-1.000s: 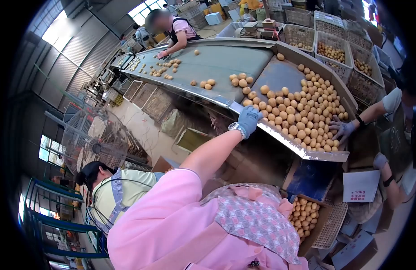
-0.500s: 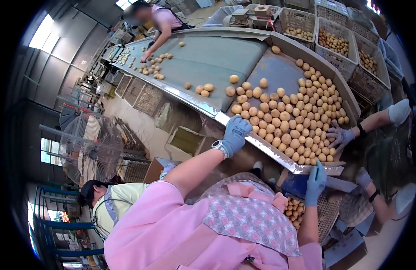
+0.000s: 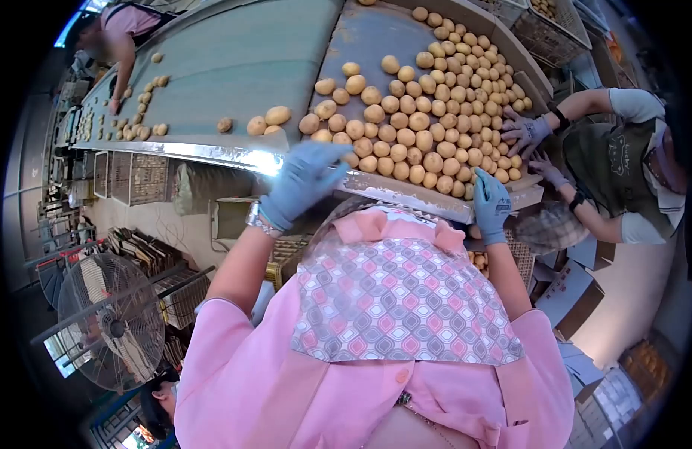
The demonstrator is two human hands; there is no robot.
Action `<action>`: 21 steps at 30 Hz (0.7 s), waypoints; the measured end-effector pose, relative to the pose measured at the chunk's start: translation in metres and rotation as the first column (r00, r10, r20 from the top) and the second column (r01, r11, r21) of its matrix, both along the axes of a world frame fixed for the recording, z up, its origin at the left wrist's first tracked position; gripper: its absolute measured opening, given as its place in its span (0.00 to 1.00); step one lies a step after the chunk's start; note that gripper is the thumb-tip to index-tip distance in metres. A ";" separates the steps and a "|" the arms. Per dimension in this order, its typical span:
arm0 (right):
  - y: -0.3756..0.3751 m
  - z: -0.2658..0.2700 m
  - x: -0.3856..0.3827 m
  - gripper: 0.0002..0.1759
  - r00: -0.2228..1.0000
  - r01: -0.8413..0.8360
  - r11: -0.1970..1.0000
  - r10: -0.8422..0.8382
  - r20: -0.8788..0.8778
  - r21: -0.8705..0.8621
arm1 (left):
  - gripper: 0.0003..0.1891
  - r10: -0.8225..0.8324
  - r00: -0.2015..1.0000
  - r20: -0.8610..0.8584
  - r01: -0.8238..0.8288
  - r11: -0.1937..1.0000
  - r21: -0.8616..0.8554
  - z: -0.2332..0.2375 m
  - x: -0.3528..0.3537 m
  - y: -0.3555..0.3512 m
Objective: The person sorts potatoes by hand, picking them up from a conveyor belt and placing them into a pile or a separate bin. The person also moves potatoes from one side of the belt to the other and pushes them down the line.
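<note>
My left hand [image 3: 302,179], in a blue glove, is above the metal rim [image 3: 211,154] beside the nearest round yellow-brown produce [image 3: 433,162]. Its fingers are spread and nothing shows in them. At the near edge of the pile, my right hand [image 3: 491,202], also gloved, rests by the rim with fingers apart, holding nothing that I can see. The pile covers much of the sorting table's right end, and a few loose pieces [image 3: 277,115] lie on the green belt [image 3: 234,67].
Across the right end, a co-worker's two gloved hands [image 3: 527,133] touch the pile's edge. Another person [image 3: 121,45] reaches onto the belt at the far left. A large fan [image 3: 115,328] stands lower left, crates [image 3: 552,34] at the upper right, and cardboard boxes [image 3: 570,299] lower right.
The view has shifted, bringing the pile up and left. My left hand has come off the rim and its fingers have spread. The co-worker's second hand has moved up to the table edge.
</note>
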State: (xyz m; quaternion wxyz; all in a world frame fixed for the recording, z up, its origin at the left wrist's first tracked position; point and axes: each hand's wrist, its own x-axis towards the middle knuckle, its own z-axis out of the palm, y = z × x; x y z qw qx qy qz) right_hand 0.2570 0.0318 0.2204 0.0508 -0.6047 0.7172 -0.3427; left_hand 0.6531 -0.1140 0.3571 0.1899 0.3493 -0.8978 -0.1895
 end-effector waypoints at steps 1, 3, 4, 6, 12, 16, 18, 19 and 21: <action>0.002 0.004 0.003 0.15 1.000 0.004 1.000 -0.004 0.001 0.020 | 0.18 0.131 0.985 -0.108 -0.136 0.990 -0.044 -0.006 0.009 -0.010; -0.001 0.003 0.004 0.15 1.000 0.018 0.999 -0.018 0.001 0.050 | 0.17 0.262 0.959 -0.106 -0.261 0.965 0.023 -0.005 0.011 -0.037; 0.000 0.004 0.005 0.16 1.000 0.027 0.997 -0.027 0.002 0.068 | 0.16 0.323 0.941 -0.098 -0.319 0.946 0.060 -0.006 0.011 -0.048; 0.001 0.002 0.006 0.16 0.999 0.029 0.997 -0.031 0.029 0.065 | 0.16 0.202 0.979 0.014 -0.202 0.979 -0.020 -0.021 -0.003 -0.078; -0.001 0.003 0.002 0.15 1.000 0.015 0.997 -0.014 -0.020 0.082 | 0.06 0.159 0.793 0.588 -0.019 0.972 -0.236 -0.072 -0.067 -0.127; -0.019 -0.004 0.007 0.15 0.845 0.063 0.976 -0.162 0.509 0.207 | 0.10 0.077 0.915 0.395 0.021 0.971 -0.239 -0.069 -0.053 -0.129; -0.054 0.053 0.039 0.19 0.575 -0.035 0.933 -0.273 0.772 0.357 | 0.16 0.074 0.977 0.200 -0.067 0.997 -0.041 -0.032 -0.055 -0.114; -0.082 0.066 0.056 0.21 0.355 -0.209 0.904 -0.286 0.890 0.373 | 0.19 0.084 0.991 0.106 -0.092 0.992 0.082 -0.017 -0.055 -0.104; -0.125 0.086 0.103 0.25 -0.078 -0.484 0.851 -0.274 0.958 0.204 | 0.27 -0.094 0.995 0.030 0.094 0.995 -0.017 -0.008 -0.060 -0.092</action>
